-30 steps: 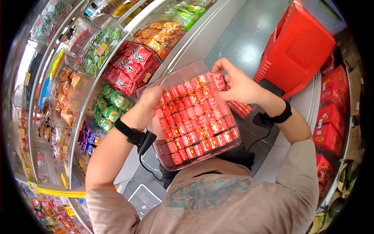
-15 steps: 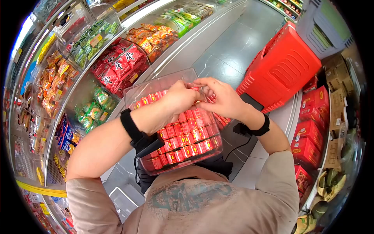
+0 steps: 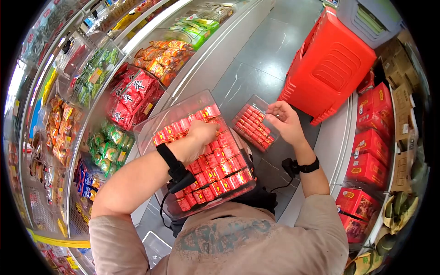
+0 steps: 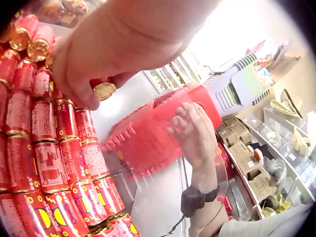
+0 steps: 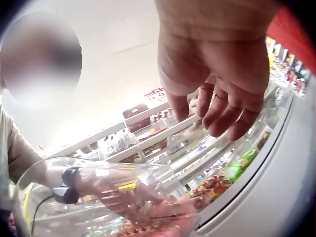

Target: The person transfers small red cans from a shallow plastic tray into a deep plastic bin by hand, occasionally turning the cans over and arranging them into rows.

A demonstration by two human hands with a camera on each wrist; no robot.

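Observation:
A clear plastic bin [image 3: 172,108] is tilted in front of the person's body, packed with rows of small red-wrapped rolls [image 3: 220,160]. Inside its upper part is the left hand [image 3: 200,137], over the rows. The left wrist view shows that hand's thumb and fingers pinching one red-wrapped roll [image 4: 104,90] by its sides, gold end showing. Off to the right, the right hand [image 3: 286,123] holds nothing, its fingers loosely bent [image 5: 217,84]. Below it on the floor stands a smaller clear container [image 3: 260,101] with more red rolls [image 3: 252,126].
Shelves of bagged snacks line the left, among them red bags [image 3: 133,98], orange packs [image 3: 162,57] and green packs [image 3: 107,149]. A red shopping basket stack [image 3: 337,64] stands ahead right, beside a grey basket [image 3: 369,23]. Red boxes [image 3: 366,160] fill the right shelf.
A roll in the right hand at the bin's corner has passed to the left hand as both met over the bin. The right hand has since drawn away right, without it.

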